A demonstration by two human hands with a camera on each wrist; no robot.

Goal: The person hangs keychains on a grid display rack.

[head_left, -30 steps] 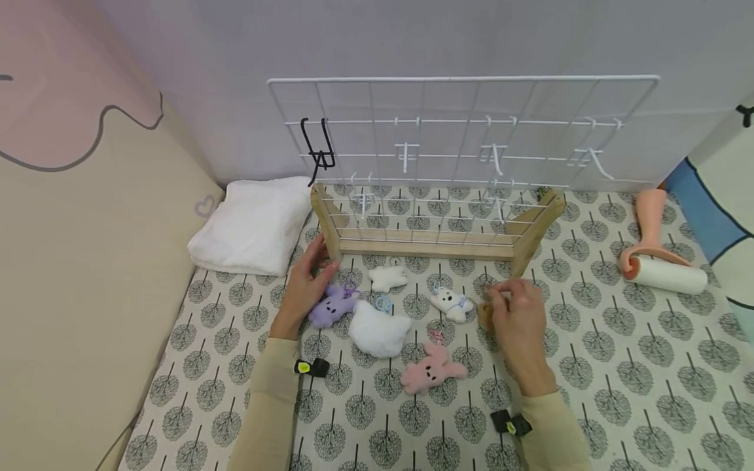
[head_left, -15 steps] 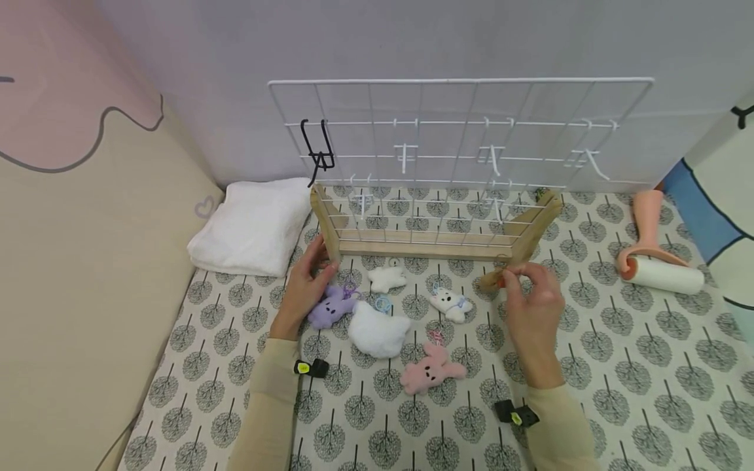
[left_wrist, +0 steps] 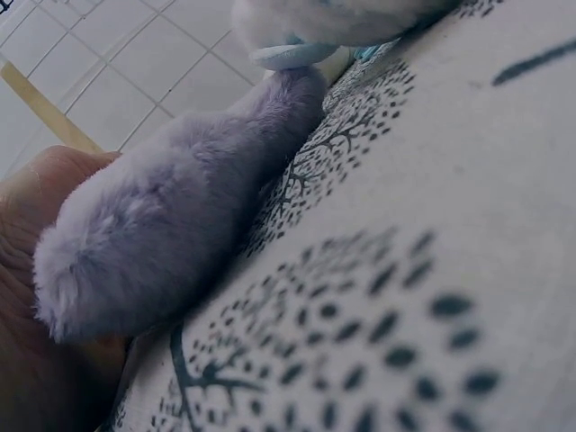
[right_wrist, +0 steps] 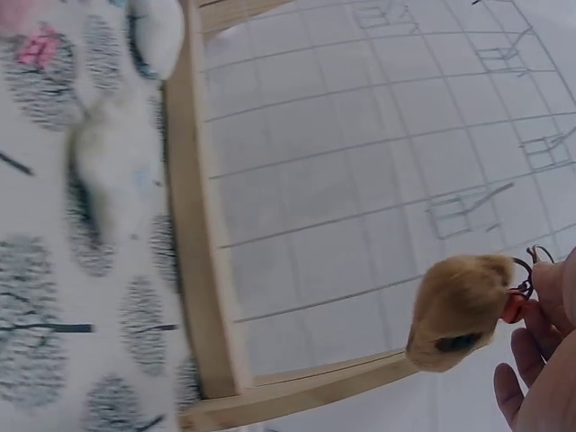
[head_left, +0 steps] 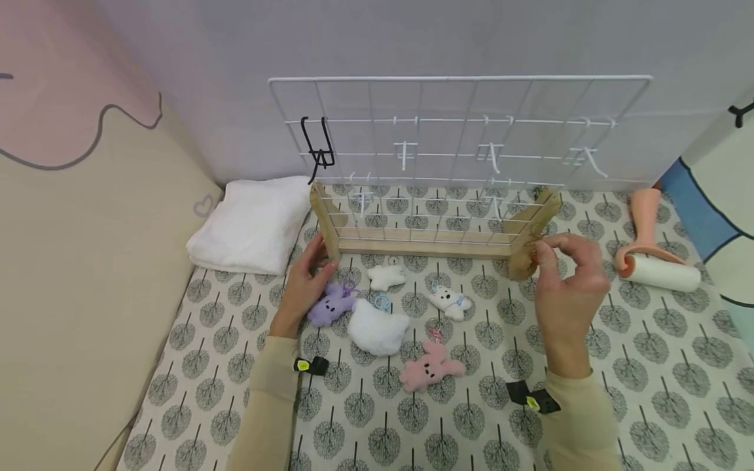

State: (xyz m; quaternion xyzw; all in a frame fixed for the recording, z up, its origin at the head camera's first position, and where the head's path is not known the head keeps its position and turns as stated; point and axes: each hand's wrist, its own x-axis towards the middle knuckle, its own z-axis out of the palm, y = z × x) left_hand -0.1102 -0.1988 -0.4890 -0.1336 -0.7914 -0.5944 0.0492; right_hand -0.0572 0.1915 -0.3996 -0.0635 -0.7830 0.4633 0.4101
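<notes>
My right hand (head_left: 568,278) pinches the ring of a small brown plush keychain (right_wrist: 459,310), which hangs beside the rack's right wooden leg in the head view. A red-orange bit shows by its ring. My left hand (head_left: 303,284) grips the left wooden leg of a white wire grid rack (head_left: 424,248), thumb in front and fingers behind. Several white hooks and one black hook (head_left: 320,157) are on the grid. A purple plush bunny (head_left: 330,306) lies against the left hand. Nearby lie a larger white plush (head_left: 377,329), a small white plush (head_left: 386,277), a white plush with a blue bow (head_left: 450,302) and a pink plush bunny (head_left: 430,369).
A folded white towel (head_left: 250,226) lies left of the rack. To the right is a lint roller (head_left: 660,271) with a peach handle. A tree-print cloth (head_left: 383,418) covers the table, and pale curtains stand behind and at the sides.
My right hand has lifted the brown plush keychain and carried it right and away from me, to the rack's right leg. The left hand has stayed at the left leg.
</notes>
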